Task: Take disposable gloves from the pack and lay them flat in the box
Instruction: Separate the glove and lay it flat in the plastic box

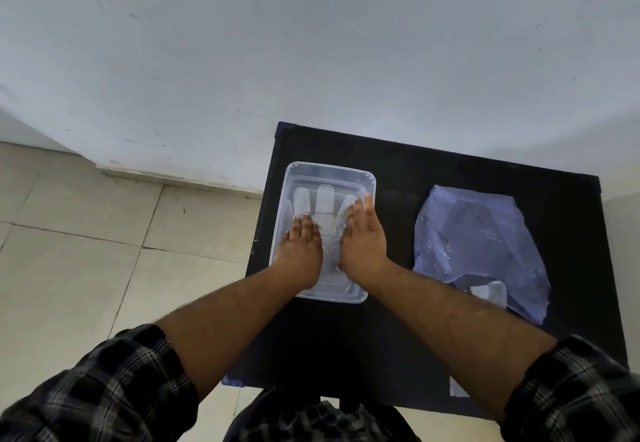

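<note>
A clear plastic box (292, 169) stands on the left part of a small black table (398, 171). A thin see-through disposable glove (325, 199) lies flat inside it, fingers pointing away from me. My left hand (300, 247) rests palm down on the glove's left side. My right hand (364, 237) presses flat on its right side, fingertips near the box's right wall. Both hands have their fingers stretched out and hold nothing. To the right lies the bluish see-through glove pack (481, 240), with its open mouth towards me and white gloves showing inside.
The black table stands against a pale wall (311, 43). Beige floor tiles (86, 233) lie to the left. A small white scrap (456, 390) sits near the table's front right edge. My checked sleeves fill the bottom corners.
</note>
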